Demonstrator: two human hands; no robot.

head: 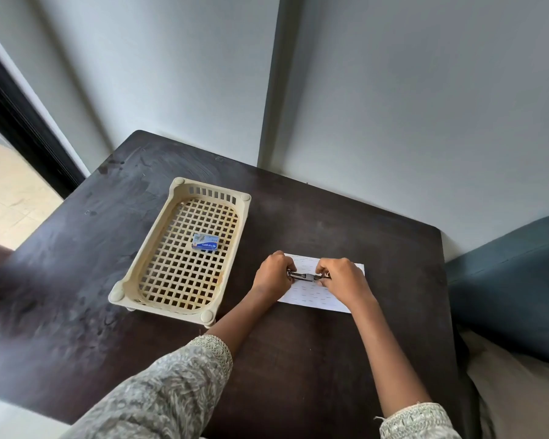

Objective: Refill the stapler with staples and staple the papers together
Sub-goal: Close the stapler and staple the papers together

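Note:
A small metal stapler (pixel 305 276) is held level just above the white printed papers (pixel 311 296) on the dark table. My left hand (pixel 273 274) grips its left end. My right hand (pixel 343 278) pinches its right end with fingertips. Both hands hide most of the stapler, so only its middle shows. A small blue box of staples (pixel 205 242) lies closed in the cream basket (pixel 146 264) to the left of the papers.
The dark wooden table (pixel 298 359) stands in a corner against a grey wall. A blue cushioned seat (pixel 514 280) is at the right edge. A dark door frame (pixel 23 128) and tiled floor are at the far left.

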